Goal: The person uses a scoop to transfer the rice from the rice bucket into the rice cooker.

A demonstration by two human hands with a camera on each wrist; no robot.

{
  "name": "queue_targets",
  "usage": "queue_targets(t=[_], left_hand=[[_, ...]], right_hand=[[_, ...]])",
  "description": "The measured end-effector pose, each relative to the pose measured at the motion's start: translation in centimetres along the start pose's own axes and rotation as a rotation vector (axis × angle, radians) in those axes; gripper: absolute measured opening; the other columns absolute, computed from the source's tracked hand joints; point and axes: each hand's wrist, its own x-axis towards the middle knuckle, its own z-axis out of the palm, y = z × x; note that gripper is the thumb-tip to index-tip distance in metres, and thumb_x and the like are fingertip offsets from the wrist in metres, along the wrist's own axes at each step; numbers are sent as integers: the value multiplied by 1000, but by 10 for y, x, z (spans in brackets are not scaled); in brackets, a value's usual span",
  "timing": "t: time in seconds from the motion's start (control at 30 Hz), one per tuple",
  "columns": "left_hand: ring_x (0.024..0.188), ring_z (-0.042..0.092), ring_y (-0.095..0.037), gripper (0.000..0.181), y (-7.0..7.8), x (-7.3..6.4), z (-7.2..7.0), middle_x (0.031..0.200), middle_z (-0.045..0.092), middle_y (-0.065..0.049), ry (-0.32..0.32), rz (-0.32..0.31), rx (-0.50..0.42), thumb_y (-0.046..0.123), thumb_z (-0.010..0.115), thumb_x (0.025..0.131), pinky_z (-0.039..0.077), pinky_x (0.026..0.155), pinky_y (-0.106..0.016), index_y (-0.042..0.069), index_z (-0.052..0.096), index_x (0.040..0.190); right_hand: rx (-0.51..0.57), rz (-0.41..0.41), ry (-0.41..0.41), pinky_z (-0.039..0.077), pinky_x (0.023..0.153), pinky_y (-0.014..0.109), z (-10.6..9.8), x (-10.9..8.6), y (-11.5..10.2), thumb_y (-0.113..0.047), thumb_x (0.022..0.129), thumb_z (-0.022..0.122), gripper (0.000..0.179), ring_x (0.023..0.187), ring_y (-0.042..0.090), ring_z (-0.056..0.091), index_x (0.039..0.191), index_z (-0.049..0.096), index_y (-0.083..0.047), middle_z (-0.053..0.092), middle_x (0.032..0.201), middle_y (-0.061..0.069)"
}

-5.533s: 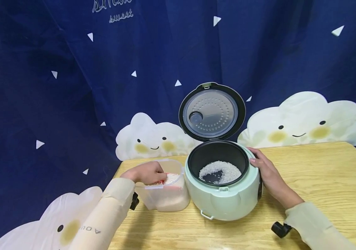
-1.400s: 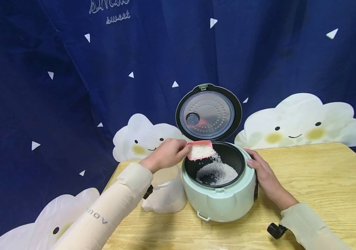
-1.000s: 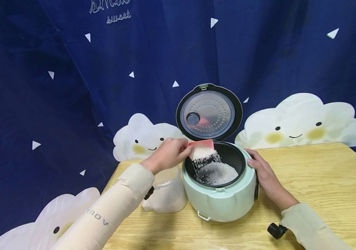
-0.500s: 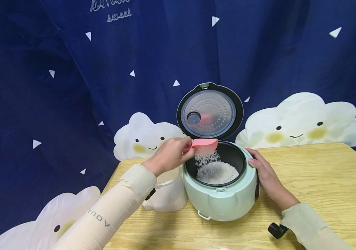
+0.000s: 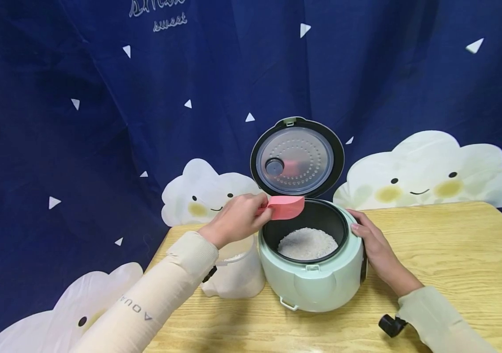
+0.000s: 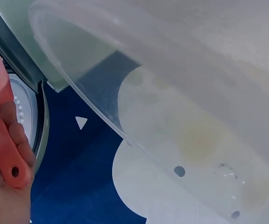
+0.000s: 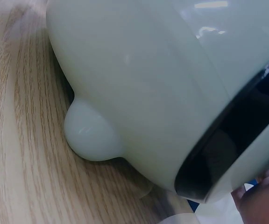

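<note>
My left hand (image 5: 238, 218) grips the handle of a pink scoop (image 5: 287, 207) above the open rice cooker (image 5: 313, 289). The scoop is tipped over, its rounded back facing me, and no grains fall from it. White rice (image 5: 307, 243) lies over the bottom of the black inner pot (image 5: 279, 228). In the left wrist view, fingers (image 6: 17, 133) wrap around the scoop's handle. My right hand (image 5: 379, 247) rests against the cooker's right side, thumb on the upper rim. Its fingers are only partly visible at the right wrist view's edge.
A translucent plastic bin (image 5: 238, 279) with rice inside stands left of the cooker, partly behind my left wrist. The cooker's lid (image 5: 297, 159) stands raised at the back. Both sit on a wooden table (image 5: 445, 255), before a dark blue curtain (image 5: 215, 63).
My left hand carried the scoop from the bin to above the pot and turned it over. Rice poured out, and the pile below spread. My right hand stayed at the cooker.
</note>
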Motion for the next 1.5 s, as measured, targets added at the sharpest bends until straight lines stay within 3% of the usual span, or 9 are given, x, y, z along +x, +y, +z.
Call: queue_targets(t=[0.27,0.37,0.63,0.7,0.9,1.03,1.27,1.37,1.5], left_hand=[[59,36,-9,28,-2,-3,-2,63,34,7,-16,-47,-35,24,53,103,27,55,-23,15,52,77],[62,39,-9,22,-2,-3,-2,65,37,8,3,-18,-27,23,56,101,29,57,-23,15,55,80],[74,49,-11,3,0,-4,-2,75,60,5,20,71,20,17,68,91,38,65,-23,15,65,91],[74,51,-11,5,0,-5,-2,78,64,5,22,109,64,17,70,91,41,65,-23,15,65,91],[72,53,-14,10,-5,-6,2,77,66,5,104,319,280,16,73,90,46,65,-26,16,63,88],[71,53,-14,9,-6,-7,4,75,64,5,133,362,329,14,71,89,46,66,-26,16,62,88],[72,51,-13,12,-6,-9,0,77,65,6,108,282,239,16,72,90,44,64,-26,16,61,87],[72,51,-12,10,-6,-11,-3,77,63,6,83,209,175,16,70,91,43,61,-24,16,61,86],[68,46,-11,13,-8,-14,-8,68,50,6,68,89,92,18,64,93,34,57,-23,16,59,81]], right_hand=[[4,-7,5,31,103,1,-1,-1,1,-31,110,35,49,130,-15,43,154,42,-11,51,139,-28],[11,-15,9,31,103,1,-2,-1,1,-29,110,35,49,129,-15,44,154,42,-9,51,139,-29],[9,-7,8,31,103,1,0,0,1,-30,110,35,49,129,-15,43,154,41,-9,51,138,-30],[8,-9,8,31,103,1,0,0,1,-30,110,35,49,129,-15,43,154,41,-9,51,138,-30],[2,-9,5,30,103,1,1,1,-1,-31,110,35,49,129,-15,43,154,42,-11,51,138,-29],[2,-6,6,30,103,1,1,1,-2,-31,110,35,49,129,-16,43,154,42,-10,51,138,-30],[-8,-8,5,30,103,0,1,0,0,-31,110,34,49,129,-16,43,154,42,-10,50,138,-30],[-5,-15,7,30,103,0,0,0,1,-30,110,34,49,129,-16,43,154,42,-9,50,138,-30],[-3,-15,9,30,103,0,0,0,1,-30,110,34,49,129,-16,43,154,42,-9,51,138,-30]])
